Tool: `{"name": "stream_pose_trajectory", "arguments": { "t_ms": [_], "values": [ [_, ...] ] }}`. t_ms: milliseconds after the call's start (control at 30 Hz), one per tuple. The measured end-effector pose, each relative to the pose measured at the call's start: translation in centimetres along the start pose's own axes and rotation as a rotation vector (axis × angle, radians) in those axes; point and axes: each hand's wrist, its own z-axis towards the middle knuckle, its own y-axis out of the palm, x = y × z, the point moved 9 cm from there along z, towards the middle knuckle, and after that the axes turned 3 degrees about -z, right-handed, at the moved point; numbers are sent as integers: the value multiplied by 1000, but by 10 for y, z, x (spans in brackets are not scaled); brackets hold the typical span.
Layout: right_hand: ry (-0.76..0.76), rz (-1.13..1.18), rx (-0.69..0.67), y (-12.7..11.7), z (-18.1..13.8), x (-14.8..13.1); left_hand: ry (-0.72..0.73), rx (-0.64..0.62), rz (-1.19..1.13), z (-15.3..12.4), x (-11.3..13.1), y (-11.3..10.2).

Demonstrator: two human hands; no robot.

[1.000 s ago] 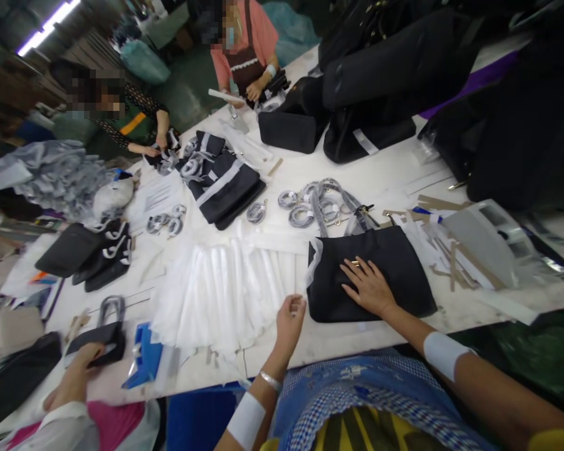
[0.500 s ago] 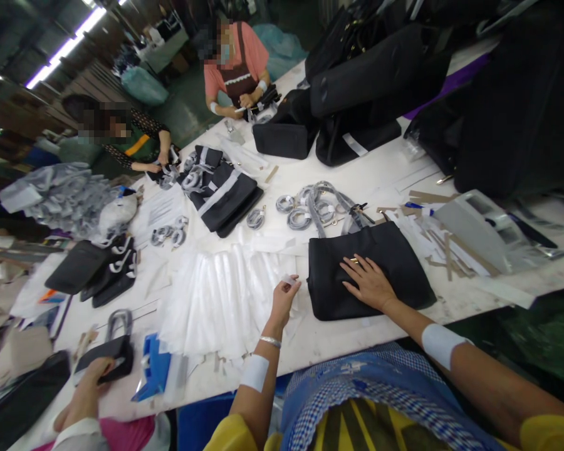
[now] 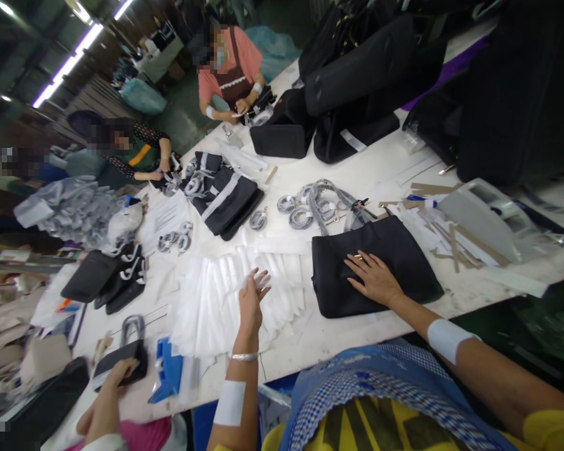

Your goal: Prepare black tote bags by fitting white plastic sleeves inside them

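Left hand (image 3: 251, 294) is up over the fanned stack of white sheets (image 3: 225, 300), fingers spread and loose, nothing pinched between them as far as I can see, fingertips aimed at the far edge of the stack. The sheets lie directly under and just left of that hand, strips running near-to-far and overlapping like a fan, so that hand is clearly the closer one to them. Right hand (image 3: 373, 279) is flat, palm down, fingers apart, pressing on the black bag (image 3: 373, 269), which sits just right of the sheets with its long side running left-right and its near edge close to the table edge (image 3: 338, 341). The bag's handles point far, toward a bunch of grey coiled straps (image 3: 310, 210). Right of the bag there's a mess of cardboard strips (image 3: 444, 235) and a grey plastic tray (image 3: 493, 219). Far side has more black bags piled up (image 3: 357, 81). Near left, another person's hand (image 3: 108, 401) rests on a small dark pouch (image 3: 120, 360).
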Motion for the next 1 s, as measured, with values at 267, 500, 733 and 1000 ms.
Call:
{"name": "stream_pose_trajectory", "arguments": {
  "t_ms": [267, 500, 733, 1000],
  "values": [
    [-8, -4, -3, 5, -2, 2, 121, -251, 215, -28, 33, -20],
    [20, 15, -33, 1, 0, 1, 206, -848, 520, -81, 78, 87],
    [45, 100, -58, 0, 1, 3, 261, -1235, 378, -97, 7, 265],
    [46, 76, 91, -12, 0, 3, -26, -581, -47, -13, -111, 300]
  ]
}}
